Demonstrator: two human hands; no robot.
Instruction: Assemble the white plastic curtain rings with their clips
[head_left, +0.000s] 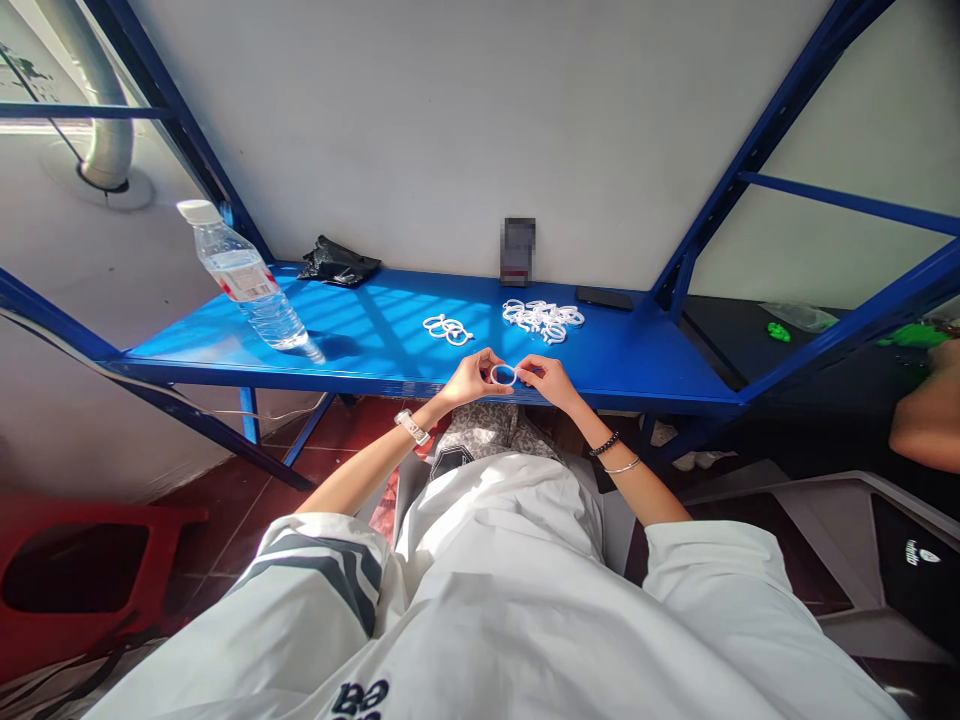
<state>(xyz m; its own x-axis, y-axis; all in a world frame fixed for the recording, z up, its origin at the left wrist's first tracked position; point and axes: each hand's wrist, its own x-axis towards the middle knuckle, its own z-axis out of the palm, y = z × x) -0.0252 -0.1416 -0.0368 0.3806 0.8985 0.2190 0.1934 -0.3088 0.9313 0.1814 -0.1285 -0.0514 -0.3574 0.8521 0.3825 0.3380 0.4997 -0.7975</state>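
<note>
A small white ring [504, 367] is held at the table's front edge between my two hands. My left hand [474, 377] pinches it on one side with thumb and fingers. On the other side the fingertips of my right hand [545, 377] are closed at the ring's edge. Beyond the hands, a loose pile of similar white rings [543, 318] lies on the blue table [390, 345]. Further left, a smaller group of white rings [448, 330] lies apart from the pile.
A clear water bottle [251, 285] stands at the left, near a crumpled black plastic bag [339, 262]. A dark upright object [517, 252] leans on the wall, with a black phone [604, 298] beside it. Blue frame posts [739, 165] flank the table. At right shows another person's arm [930, 415].
</note>
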